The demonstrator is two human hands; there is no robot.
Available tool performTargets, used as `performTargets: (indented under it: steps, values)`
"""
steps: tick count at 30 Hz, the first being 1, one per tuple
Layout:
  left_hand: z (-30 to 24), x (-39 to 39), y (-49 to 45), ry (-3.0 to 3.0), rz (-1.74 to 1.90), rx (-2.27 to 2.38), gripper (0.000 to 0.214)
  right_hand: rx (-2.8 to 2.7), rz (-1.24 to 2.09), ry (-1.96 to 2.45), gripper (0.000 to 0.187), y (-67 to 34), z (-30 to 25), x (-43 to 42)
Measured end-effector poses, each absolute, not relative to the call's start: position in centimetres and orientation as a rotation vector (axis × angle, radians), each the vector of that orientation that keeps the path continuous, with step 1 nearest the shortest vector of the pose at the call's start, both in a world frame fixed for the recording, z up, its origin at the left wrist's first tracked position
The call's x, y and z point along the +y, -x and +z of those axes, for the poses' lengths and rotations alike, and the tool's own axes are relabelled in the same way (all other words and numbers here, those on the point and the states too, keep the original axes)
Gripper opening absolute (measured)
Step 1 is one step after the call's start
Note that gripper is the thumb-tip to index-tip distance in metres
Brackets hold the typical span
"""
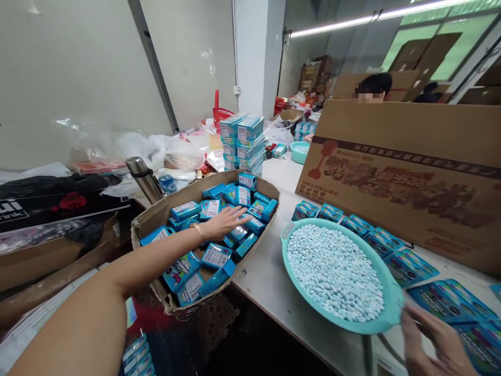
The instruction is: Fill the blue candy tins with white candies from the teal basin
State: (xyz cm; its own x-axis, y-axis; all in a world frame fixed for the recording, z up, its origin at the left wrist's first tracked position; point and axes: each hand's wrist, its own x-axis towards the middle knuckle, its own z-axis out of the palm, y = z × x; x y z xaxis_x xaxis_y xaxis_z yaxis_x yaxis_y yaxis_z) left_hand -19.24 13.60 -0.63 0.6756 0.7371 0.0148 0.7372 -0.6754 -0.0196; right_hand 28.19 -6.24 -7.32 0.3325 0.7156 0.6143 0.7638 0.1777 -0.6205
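Observation:
My left hand reaches into a cardboard box of small blue tins with printed labels. Its fingers are stretched out flat over the tins, and no tin is gripped. On the white table, a turquoise basin is filled with small pale blue candies. At the lower right, my right hand is beside the basin's near handle, slightly blurred. Its thumb and fingers are apart and nothing shows between them; I cannot tell whether it touches the rim.
Rows of blue packs lie behind the basin, before a large upright carton. Wrapped blue boxes are stacked beyond the cardboard box. A steel flask leans at its left. Another person is behind the carton.

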Motion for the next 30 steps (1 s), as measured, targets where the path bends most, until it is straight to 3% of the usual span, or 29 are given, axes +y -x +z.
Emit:
performTargets:
  steps: [4,10,18,20,24,28,30]
  values:
    - [-3.4,15.7,17.8,3.009,0.036,-0.975,0.089,-1.731,0.005,1.299,0.021,-22.4,-4.1,-1.5]
    - [-3.5,17.2,18.6,3.029,-0.098,-1.117,0.102,-1.993,0.249,1.16,0.022,-15.2,-1.4,3.8]
    - [-2.1,16.9,17.8,2.945,-0.176,-1.339,0.08,-2.046,0.461,1.062,0.024,-9.5,0.4,6.5]
    - [-0.5,15.9,18.6,2.955,-0.47,-1.402,0.077,-1.945,0.511,1.089,0.025,-10.1,0.2,6.4]
    - [3.4,11.1,18.8,2.839,-1.413,-1.52,0.073,-1.632,0.721,1.139,0.034,-10.7,0.0,5.5]
    - [5.5,4.9,15.2,2.934,-2.081,-1.786,0.076,-1.548,1.005,0.918,0.066,-9.3,1.2,4.1]
    - [5.2,2.7,12.8,2.929,-2.376,-1.992,0.073,-1.558,1.148,0.772,0.071,-8.8,1.6,3.1]
